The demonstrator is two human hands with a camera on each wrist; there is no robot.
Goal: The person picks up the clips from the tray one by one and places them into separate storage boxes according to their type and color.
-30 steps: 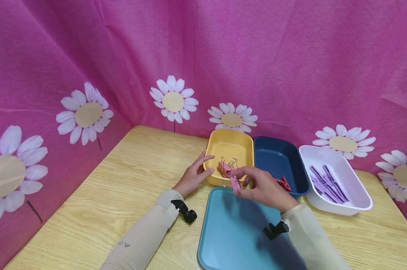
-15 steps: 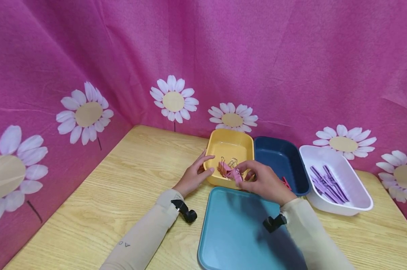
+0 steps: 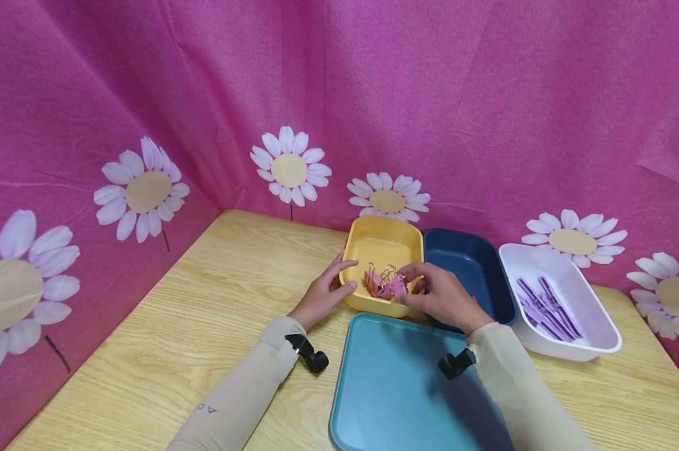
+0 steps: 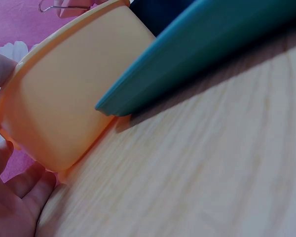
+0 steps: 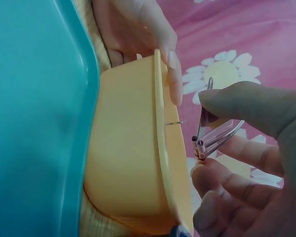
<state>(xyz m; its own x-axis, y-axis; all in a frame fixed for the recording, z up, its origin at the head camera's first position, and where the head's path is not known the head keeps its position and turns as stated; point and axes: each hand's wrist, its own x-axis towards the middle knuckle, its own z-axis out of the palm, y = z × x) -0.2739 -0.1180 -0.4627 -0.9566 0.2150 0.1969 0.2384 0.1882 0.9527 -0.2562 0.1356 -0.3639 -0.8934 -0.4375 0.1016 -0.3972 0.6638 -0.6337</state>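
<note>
My right hand [image 3: 438, 294] pinches a pink binder clip [image 3: 398, 285] between thumb and fingers, low over the near part of the yellow bin [image 3: 381, 244]. The clip's silver wire handles [image 5: 209, 81] show clearly in the right wrist view. More pink binder clips [image 3: 375, 282] lie in the bin right beside it, some with handles sticking up. At the bin's near left corner, my left hand [image 3: 322, 291] holds the wall, a thumb and finger over the rim and other fingers outside, low along the side in the left wrist view.
A dark blue bin [image 3: 463, 263] adjoins on the right, a bit of red showing past my right hand. Then comes a white bin [image 3: 599, 319] with several purple clips [image 3: 548, 307]. A teal tray [image 3: 384, 382] lies in front on the wooden table [image 3: 204, 313].
My right hand has carried the pink binder clip from the yellow bin's front rim inward, down beside the other clips. The left hand has kept its place on the bin.
</note>
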